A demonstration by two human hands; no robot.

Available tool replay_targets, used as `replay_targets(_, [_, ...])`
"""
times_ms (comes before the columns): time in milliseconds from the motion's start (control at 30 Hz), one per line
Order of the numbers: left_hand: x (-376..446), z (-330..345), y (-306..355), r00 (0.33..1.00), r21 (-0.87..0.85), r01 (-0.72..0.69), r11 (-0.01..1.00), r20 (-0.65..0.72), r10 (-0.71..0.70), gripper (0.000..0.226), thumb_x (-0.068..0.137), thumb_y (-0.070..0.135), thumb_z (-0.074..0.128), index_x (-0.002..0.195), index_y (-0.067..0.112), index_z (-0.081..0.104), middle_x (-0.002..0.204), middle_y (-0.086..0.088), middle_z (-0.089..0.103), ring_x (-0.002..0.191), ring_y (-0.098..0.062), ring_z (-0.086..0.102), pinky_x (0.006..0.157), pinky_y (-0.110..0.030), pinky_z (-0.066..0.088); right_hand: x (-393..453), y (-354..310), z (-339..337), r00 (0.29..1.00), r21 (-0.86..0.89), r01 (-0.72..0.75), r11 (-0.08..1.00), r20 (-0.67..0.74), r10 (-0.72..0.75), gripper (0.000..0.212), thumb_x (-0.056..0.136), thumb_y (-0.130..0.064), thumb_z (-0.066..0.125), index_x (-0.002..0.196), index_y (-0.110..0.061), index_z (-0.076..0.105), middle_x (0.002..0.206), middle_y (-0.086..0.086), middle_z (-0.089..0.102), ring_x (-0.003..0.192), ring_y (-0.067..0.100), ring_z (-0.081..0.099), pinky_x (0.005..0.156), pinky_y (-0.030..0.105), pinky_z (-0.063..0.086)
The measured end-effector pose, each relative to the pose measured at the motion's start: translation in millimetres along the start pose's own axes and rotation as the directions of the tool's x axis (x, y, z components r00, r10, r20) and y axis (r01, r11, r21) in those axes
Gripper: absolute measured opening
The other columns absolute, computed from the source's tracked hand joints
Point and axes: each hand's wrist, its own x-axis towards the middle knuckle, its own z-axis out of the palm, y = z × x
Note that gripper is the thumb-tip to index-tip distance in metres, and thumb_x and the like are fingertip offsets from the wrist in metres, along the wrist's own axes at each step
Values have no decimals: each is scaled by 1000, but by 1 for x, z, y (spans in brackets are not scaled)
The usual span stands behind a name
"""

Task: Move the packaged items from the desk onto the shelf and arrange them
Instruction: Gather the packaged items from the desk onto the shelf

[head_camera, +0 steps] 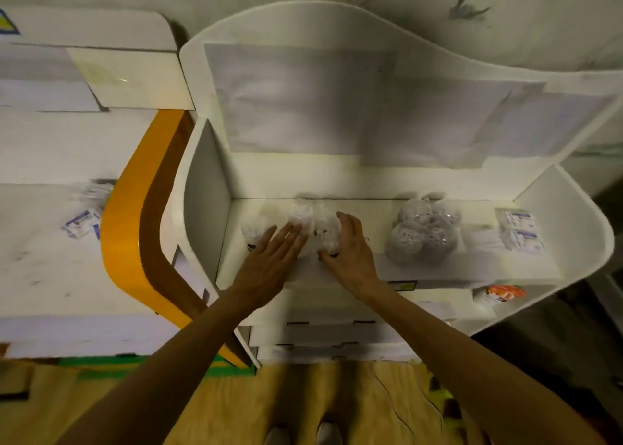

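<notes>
1. The clear bags (308, 228) are sitting at the left end of the shelf (371, 269), in a tight row close to its left wall. They are likely going to handle as light and soft: thin plastic that crumples and slides under a touch, with loose contents that shift rather than hold a shape.

2. The best hold is probably going to be a flat palm on each flank, squeezing the row together, or a pinch at a gathered top for lifting one alone. A hard grip risks crushing whatever is inside; what that is cannot be told.

3. The left hand (269, 262) is lying open, fingers straight and together, pressing against the left side of the middle bag.

4. The right hand (349, 252) is curling its fingers over the rightmost bag, thumb at the bag's front; it is cupping rather than clamping hard.

5. The bags are looking cloudy white and wrinkled, with small pale pieces inside and something dark at the base of two of them.

6. Further right on the shelf, a mesh bundle (423, 232) and flat packets (521, 230) are already resting, well apart from the hands.

7. More packets (86, 220) are waiting on the desk (50, 276) to the left, so the task is judged only partly done.
</notes>
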Motion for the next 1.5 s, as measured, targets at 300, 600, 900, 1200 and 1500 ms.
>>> replay_targets(300, [22, 4, -18, 985, 238, 162, 958, 15, -170, 79, 93, 10, 43, 158, 5, -2, 165, -19, -5, 153, -37, -4, 122, -55, 6, 42, 0, 17, 998, 146, 2, 989, 61, -11, 96, 83, -33, 77, 156, -14, 18, 155, 8, 26, 133, 27, 42, 95, 29, 44])
replay_targets(600, [30, -21, -10, 950, 213, 289, 933, 55, -307, 79, 96, 30, 44, 160, 13, 2, 166, -14, -7, 152, -31, -13, 122, -50, -9, 51, 7, 2, 999, 92, 26, 995, -38, -22, 85, 76, -31, 70, 151, -14, 32, 160, 10, 28, 146, 29, 29, 115, 47, 36])
replay_targets(900, [9, -109, -24, 953, 167, 303, 938, -79, -294, 65, 98, 43, 36, 156, 17, 26, 166, -14, 9, 154, -29, -2, 123, -53, 3, 44, -51, -26, 936, 145, 205, 968, -319, -150, 70, 76, -25, 64, 142, -8, 46, 155, 12, 37, 146, 29, 31, 119, 45, 29])
replay_targets(1200, [-139, -181, -106, 896, 90, 389, 917, -266, -355, 62, 103, 50, 27, 155, 17, 31, 164, -9, 22, 153, -27, 13, 123, -52, 8, 12, -235, 5, 885, 381, 314, 870, -449, -123, 57, 91, -18, 63, 145, -21, 42, 153, 1, 40, 142, 17, 37, 116, 45, 36])
replay_targets(1500, [-333, -127, -186, 719, 121, 677, 726, 103, -688, 72, 101, 58, 26, 160, 17, 12, 167, -12, 6, 152, -31, 14, 124, -47, 7, -68, -361, 139, 779, 49, 612, 789, -205, -592, 57, 89, -24, 64, 143, -14, 48, 155, 6, 40, 145, 24, 34, 117, 35, 32])
